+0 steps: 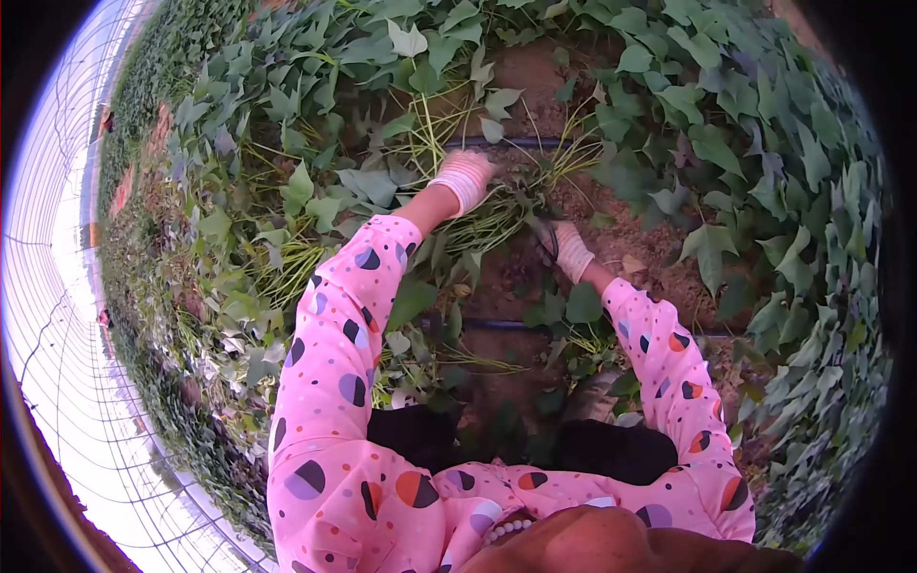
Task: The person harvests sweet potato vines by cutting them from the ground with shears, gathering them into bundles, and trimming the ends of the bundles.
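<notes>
My left hand [464, 179], in a pale striped glove, is closed at the upper end of a bundle of green vine stems [482, 222] lying on the soil. Its fingertips are partly lost among the leaves. To the right and a little lower, my right hand [567, 248], also gloved, is curled round a dark tool [546, 239] of which only a thin curved part shows, close to the cut ends or bases of the stems; which of these cannot be made out. Pink patterned sleeves cover both arms.
Dense leafy vines [707, 143] spread on both sides of a strip of reddish soil [535, 81]. Black drip lines [501, 325] cross the strip above and below my hands. My dark-clad knees [611, 449] are near the bottom. A wire-ribbed tunnel wall [57, 258] curves along the far left.
</notes>
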### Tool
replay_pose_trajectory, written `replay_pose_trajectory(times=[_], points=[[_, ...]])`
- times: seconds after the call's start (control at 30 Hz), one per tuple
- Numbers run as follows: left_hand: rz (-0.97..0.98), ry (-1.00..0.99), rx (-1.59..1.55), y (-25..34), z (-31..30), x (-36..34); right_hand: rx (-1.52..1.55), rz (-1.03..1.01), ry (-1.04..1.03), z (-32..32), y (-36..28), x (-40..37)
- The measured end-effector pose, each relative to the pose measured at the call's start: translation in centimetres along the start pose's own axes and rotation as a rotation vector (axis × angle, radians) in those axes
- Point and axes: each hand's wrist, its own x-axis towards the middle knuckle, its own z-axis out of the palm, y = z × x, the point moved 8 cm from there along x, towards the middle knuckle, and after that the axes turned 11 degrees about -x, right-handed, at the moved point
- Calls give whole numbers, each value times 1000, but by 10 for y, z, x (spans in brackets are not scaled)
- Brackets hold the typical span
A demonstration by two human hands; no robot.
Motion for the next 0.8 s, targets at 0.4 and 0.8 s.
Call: replay_pose_trajectory(times=[0.4,0.8], points=[[-127,133,-307,-5,-26,-34,462,178,-112,17,2,-32],[-245,93,-418,-2,-5,-54,485,348,-541,24,10,-8]])
